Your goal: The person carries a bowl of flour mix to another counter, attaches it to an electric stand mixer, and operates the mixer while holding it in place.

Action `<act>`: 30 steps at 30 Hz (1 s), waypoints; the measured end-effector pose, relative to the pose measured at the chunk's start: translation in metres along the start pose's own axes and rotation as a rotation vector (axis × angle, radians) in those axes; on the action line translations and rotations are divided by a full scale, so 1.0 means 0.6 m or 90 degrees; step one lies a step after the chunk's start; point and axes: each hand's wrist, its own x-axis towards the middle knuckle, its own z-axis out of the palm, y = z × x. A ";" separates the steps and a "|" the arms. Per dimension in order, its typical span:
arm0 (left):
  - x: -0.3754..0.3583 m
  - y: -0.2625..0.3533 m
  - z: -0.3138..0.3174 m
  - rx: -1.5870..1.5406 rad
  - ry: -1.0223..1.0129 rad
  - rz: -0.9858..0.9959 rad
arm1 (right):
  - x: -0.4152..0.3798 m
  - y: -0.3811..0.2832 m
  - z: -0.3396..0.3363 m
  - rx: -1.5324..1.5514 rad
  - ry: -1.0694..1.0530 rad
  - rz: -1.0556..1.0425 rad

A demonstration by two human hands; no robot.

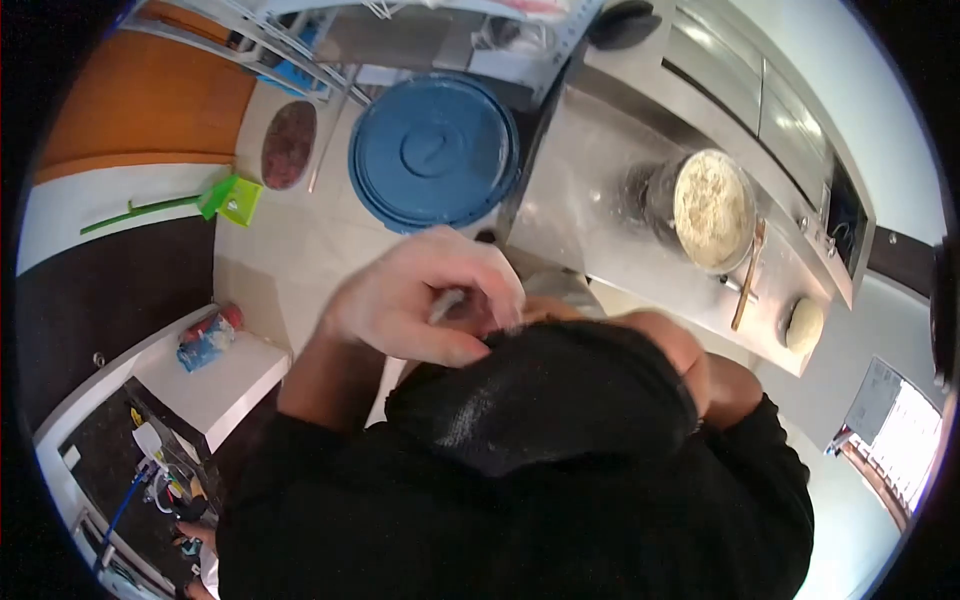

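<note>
A black cloth piece (560, 400), rounded like a cap and with a whitish powdery smear, sits in front of my black shirt, close to the camera. At its upper left edge my left hand (430, 295) is blurred, its fingers curved and held apart from the thumb. The fingertips are right at the cloth. My right hand (672, 345) grips the far right side of the black cloth piece; most of its fingers are hidden behind it.
Beyond my hands stands a blue lidded bin (435, 150). A steel counter (570, 190) bears a bowl of floury mixture (712, 210), a wooden utensil (749, 275) and a pale dough-like round (804, 325). A green dustpan (240, 200) is at left; part of another person (205, 560) shows lower left.
</note>
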 end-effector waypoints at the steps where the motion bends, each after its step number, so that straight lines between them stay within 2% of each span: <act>1: -0.001 -0.004 -0.003 -0.019 0.001 -0.010 | 0.006 -0.002 0.007 0.017 -0.008 -0.008; 3: 0.004 -0.013 -0.003 -0.152 -0.151 0.120 | 0.009 -0.006 0.024 0.047 -0.013 -0.024; 4: 0.014 -0.017 0.008 -0.178 -0.153 0.113 | 0.007 -0.008 0.033 0.059 -0.014 -0.032; 6: 0.029 -0.022 0.035 -0.310 -0.183 0.194 | 0.002 0.001 0.054 0.096 -0.022 -0.049; 9: 0.039 -0.013 0.035 -0.277 -0.176 0.227 | -0.008 0.043 0.077 0.151 0.022 -0.033; 12: 0.024 -0.026 0.025 -0.256 -0.123 0.222 | -0.017 0.055 0.090 0.160 0.075 -0.004; 19: -0.006 -0.033 0.021 -0.239 0.001 0.181 | 0.014 0.107 0.086 0.159 0.097 0.016; 24: -0.001 -0.038 0.013 -0.249 0.004 0.304 | 0.032 0.123 0.084 0.122 0.097 0.036; 27: -0.016 -0.026 -0.002 -0.221 -0.035 0.181 | 0.042 0.135 0.097 0.117 0.116 0.037; 30: -0.013 -0.029 -0.007 -0.180 -0.039 0.196 | 0.057 0.147 0.095 0.107 0.124 0.018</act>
